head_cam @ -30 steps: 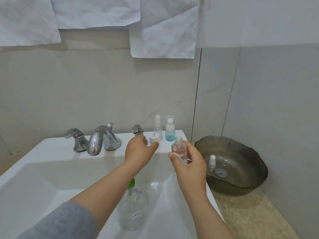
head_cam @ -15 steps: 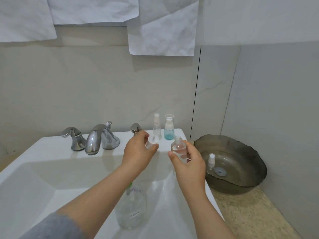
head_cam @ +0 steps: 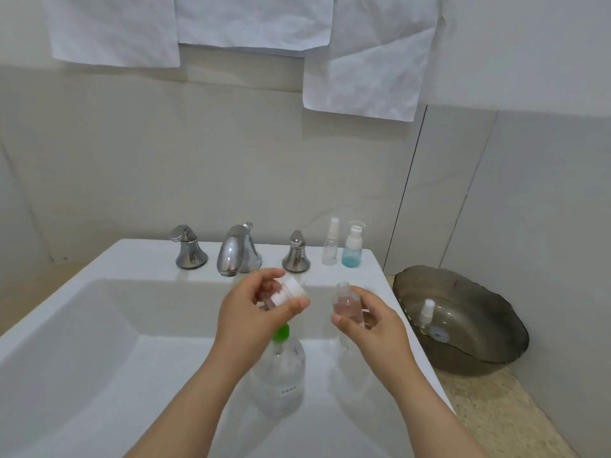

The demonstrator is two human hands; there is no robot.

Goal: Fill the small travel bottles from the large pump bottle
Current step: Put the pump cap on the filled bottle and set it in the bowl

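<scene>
My right hand point(head_cam: 370, 320) grips a small clear travel bottle point(head_cam: 345, 300), upright with its neck uncapped. My left hand point(head_cam: 256, 312) holds a white cap point(head_cam: 294, 289) a short way left of that bottle's mouth. Below my left wrist the large clear pump bottle point(head_cam: 281, 375) with a green top stands in the sink basin; my hand hides its pump head. Two more travel bottles stand on the sink's back ledge: a clear spray bottle point(head_cam: 330, 247) and one with blue liquid point(head_cam: 352, 251).
The white sink point(head_cam: 99, 325) has a chrome faucet point(head_cam: 236, 252) and two handles at the back. A dark glass bowl point(head_cam: 479, 342) on the speckled counter to the right holds another small spray bottle point(head_cam: 426, 314). Crumpled paper sheets hang on the wall.
My left hand picked the white cap off the ledge and brought it toward the uncapped bottle. My right hand kept hold of the bottle and lowered slightly.
</scene>
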